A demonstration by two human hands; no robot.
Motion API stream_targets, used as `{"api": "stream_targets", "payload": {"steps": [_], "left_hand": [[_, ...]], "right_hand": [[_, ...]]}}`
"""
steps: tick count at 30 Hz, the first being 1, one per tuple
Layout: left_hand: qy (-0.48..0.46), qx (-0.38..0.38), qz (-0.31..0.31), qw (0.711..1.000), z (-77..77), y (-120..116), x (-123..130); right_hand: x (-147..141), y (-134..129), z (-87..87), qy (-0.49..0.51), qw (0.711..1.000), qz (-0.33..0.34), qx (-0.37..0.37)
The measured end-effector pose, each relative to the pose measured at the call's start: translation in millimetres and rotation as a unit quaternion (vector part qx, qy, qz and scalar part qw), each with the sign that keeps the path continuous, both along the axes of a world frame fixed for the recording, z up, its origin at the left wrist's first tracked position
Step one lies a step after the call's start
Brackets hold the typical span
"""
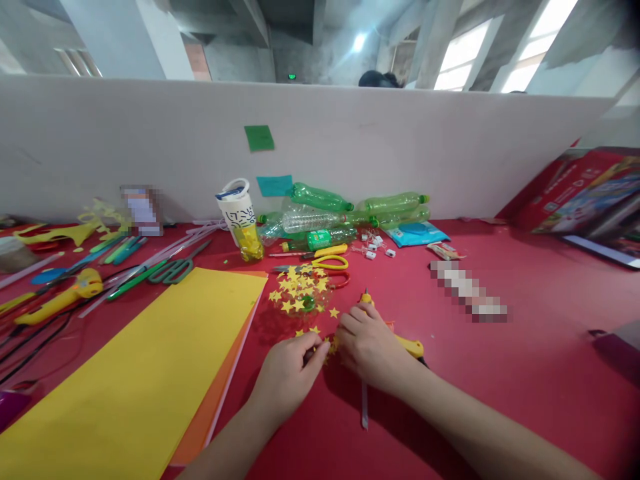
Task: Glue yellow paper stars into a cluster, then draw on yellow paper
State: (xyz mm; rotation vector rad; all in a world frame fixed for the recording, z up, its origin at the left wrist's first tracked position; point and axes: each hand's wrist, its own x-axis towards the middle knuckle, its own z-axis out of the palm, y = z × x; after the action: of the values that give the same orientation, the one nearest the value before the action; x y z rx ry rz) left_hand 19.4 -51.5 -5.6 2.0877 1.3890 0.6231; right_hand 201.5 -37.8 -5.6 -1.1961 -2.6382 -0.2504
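One red tabletop (500, 380): lower frame, pale partition (165, 147) behind.
Yellow stars (305, 283): dozens, centre.
Glue guns (86, 287): two, left and centre.
Left hand (286, 370): fingertips close together, hold unclear.
Right hand (369, 340): fingers bent, grip hidden.

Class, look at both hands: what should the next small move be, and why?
Probably, the bare left hand should slide the loose yellow star-shaped cutouts between the hands forward, toward the larger heap of yellow stars. They lie close to the yellow-bodied glue gun under the bare right hand, so moving them would likely free working space.
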Motion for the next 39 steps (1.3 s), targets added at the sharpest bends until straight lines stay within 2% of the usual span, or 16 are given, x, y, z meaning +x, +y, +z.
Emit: {"api": "stream_targets", "payload": {"steps": [8,11,13,16,19,21,23,25,28,32,35,37,39], "left_hand": [[-0.005,-0.009,-0.002,1.000,-0.1,1,1],[-0.039,-0.022,0.006,0.999,1.2,1,1],[-0.096,-0.056,0.011,0.994,2.5,0,2],[-0.207,-0.160,-0.004,0.965,3.7,0,5],[-0.294,-0.275,-0.014,0.915,3.3,1,7],[-0.335,-0.311,-0.003,0.889,2.8,2,7],[-0.355,-0.316,0.014,0.880,2.8,2,7],[-0.355,-0.315,0.027,0.880,3.0,3,6],[-0.331,-0.308,0.023,0.892,3.5,3,6],[-0.292,-0.237,-0.009,0.926,3.8,1,8],[-0.290,-0.212,-0.015,0.933,4.2,0,9],[-0.299,-0.210,-0.019,0.931,5.1,0,8],[-0.306,-0.201,-0.016,0.931,6.5,0,6]], "right_hand": [[-2,3,-7.1,-0.003,0.999,0.025,0.027],[-2,3,-4.5,0.052,0.999,0.005,0.012],[-2,0,-0.1,0.122,0.992,-0.025,-0.007],[-3,-5,6.9,0.215,0.976,-0.024,-0.022],[-5,-10,11.6,0.228,0.973,0.025,-0.007],[-6,-13,13.8,0.212,0.976,0.050,0.003],[-5,-14,16.1,0.204,0.977,0.067,0.001],[-5,-15,18.2,0.217,0.973,0.074,-0.012],[-4,-15,19.9,0.268,0.961,0.045,-0.055],[-6,-14,18.3,0.313,0.941,0.006,-0.127],[-9,-14,18.6,0.327,0.933,-0.005,-0.150],[-6,-13,23.0,0.314,0.936,-0.003,-0.159],[5,-11,31.2,0.258,0.953,-0.008,-0.159]]}}
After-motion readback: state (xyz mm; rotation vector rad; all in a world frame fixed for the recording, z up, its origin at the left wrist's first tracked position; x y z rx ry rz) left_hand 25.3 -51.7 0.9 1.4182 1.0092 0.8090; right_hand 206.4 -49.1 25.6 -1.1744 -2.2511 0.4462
